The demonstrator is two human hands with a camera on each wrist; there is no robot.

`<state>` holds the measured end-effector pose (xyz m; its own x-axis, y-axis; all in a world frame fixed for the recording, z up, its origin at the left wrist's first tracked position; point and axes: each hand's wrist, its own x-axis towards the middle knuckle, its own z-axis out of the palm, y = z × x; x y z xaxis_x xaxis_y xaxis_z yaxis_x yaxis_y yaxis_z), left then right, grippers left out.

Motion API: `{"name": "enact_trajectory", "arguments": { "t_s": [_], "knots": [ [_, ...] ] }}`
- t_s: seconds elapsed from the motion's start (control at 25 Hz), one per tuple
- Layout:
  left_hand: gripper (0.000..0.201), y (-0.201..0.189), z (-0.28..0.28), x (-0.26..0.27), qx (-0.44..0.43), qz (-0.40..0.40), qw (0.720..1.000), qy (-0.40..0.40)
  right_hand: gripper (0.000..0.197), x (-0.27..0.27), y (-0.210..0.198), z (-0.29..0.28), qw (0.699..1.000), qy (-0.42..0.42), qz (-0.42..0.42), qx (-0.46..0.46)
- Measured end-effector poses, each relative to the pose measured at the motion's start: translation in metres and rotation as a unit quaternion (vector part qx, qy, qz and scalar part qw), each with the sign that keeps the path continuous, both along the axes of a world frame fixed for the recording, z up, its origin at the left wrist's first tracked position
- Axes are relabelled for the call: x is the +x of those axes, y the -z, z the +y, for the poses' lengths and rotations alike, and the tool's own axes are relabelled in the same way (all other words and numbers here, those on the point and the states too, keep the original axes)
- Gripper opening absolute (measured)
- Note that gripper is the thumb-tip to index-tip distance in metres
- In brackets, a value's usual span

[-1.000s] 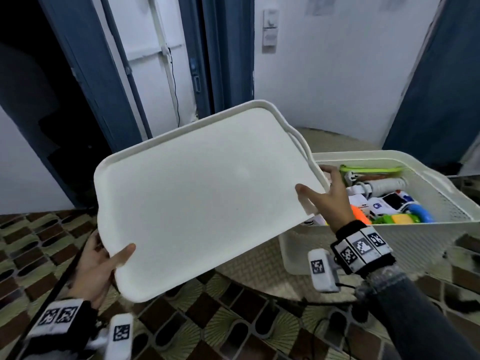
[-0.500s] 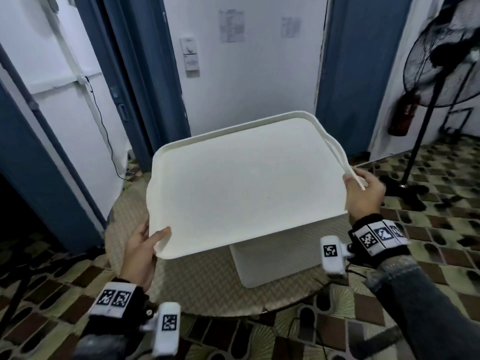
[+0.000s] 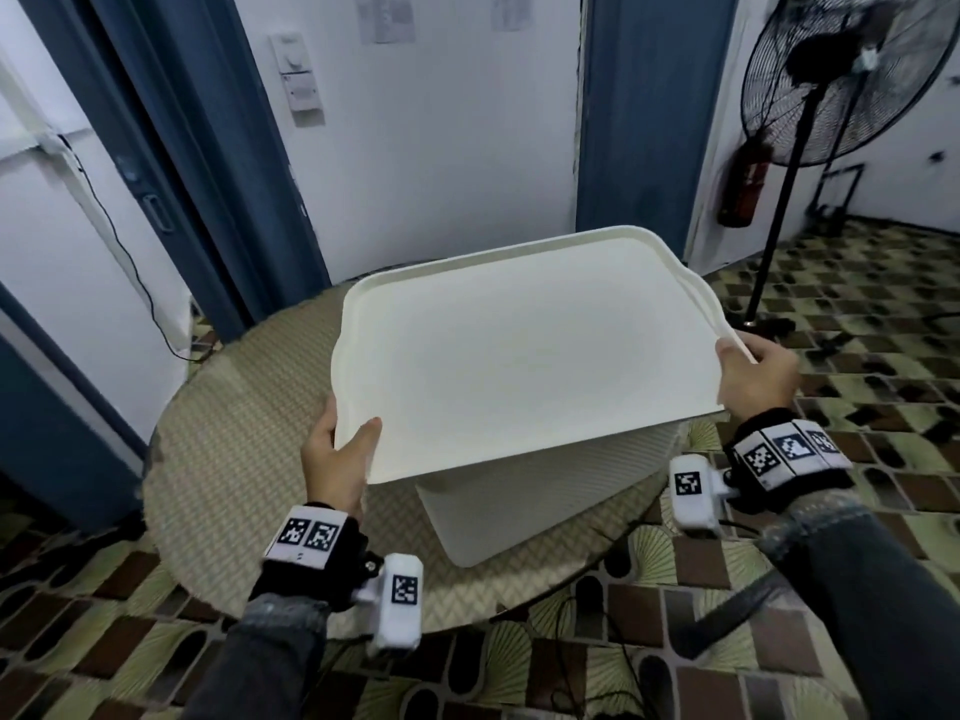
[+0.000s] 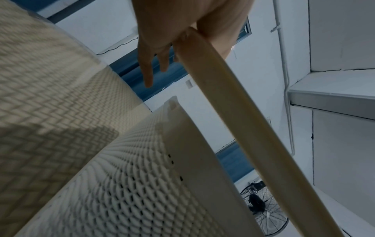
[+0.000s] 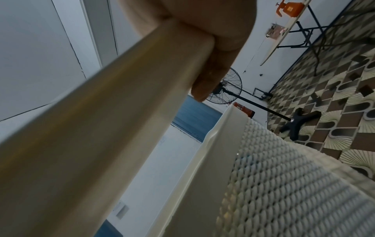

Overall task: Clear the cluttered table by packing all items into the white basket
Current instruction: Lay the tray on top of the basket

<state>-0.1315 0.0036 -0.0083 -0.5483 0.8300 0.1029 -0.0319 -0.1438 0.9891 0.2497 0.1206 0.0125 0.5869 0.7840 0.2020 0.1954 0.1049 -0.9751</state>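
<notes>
I hold a large white lid (image 3: 524,356) just above the white basket (image 3: 545,491), which stands on the round woven table (image 3: 239,439). My left hand (image 3: 337,454) grips the lid's near left corner, thumb on top. My right hand (image 3: 753,371) grips the lid's right edge near the handle. In the left wrist view the lid's rim (image 4: 243,128) runs above the basket's mesh wall (image 4: 131,184), with a gap between them. The right wrist view shows the same gap between lid rim (image 5: 101,120) and basket wall (image 5: 284,184). The lid hides what is inside the basket.
A black standing fan (image 3: 831,75) and a red fire extinguisher (image 3: 743,184) stand at the right by the wall. Blue door frames (image 3: 634,111) lie behind the table. Patterned floor tiles (image 3: 857,324) surround it. Cables (image 3: 597,662) trail under the table's near edge.
The lid has swung from the left, tilted up, over to above the basket and lowered to nearly level. My view turned right with it; both hands kept their grips.
</notes>
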Motion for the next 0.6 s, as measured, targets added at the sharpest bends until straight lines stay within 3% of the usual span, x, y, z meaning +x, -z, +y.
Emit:
{"name": "enact_trajectory", "arguments": {
  "t_s": [0.24,0.4,0.6],
  "knots": [
    [0.046,0.022,0.035,0.023,-0.046,0.014,0.997,-0.065,0.024,0.021,0.011,0.055,0.994,-0.022,-0.073,-0.075],
    [0.044,0.034,0.057,0.036,-0.091,0.101,0.982,-0.132,0.021,0.035,0.025,0.1,0.985,-0.079,-0.125,-0.089],
    [0.037,0.034,0.045,0.052,-0.175,0.214,0.938,-0.209,0.019,0.033,0.032,0.126,0.96,-0.141,-0.226,-0.087]
  ]
}}
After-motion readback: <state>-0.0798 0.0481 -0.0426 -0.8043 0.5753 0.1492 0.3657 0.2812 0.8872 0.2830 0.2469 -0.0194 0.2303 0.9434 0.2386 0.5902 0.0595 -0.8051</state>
